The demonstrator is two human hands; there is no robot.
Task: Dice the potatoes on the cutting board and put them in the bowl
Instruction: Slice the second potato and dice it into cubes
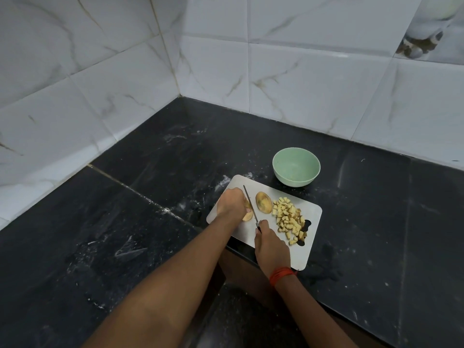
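Observation:
A white cutting board (pixel 310 249) lies on the black counter. My left hand (pixel 231 202) holds a potato piece (pixel 247 216) down on the board's left part, covering most of it. My right hand (pixel 271 247) grips the handle of a knife (pixel 251 205), whose blade lies just right of that piece. A cut potato half (pixel 263 202) sits to the right of the blade. Farther right lies a pile of diced potato (pixel 288 218). A pale green bowl (pixel 296 167) stands behind the board with nothing visible in it.
The black stone counter (pixel 150 197) runs into a corner of white marble-look wall tiles (pixel 301 79). The board's near end overhangs the counter's front edge. An orange thread band (pixel 281 274) circles my right wrist.

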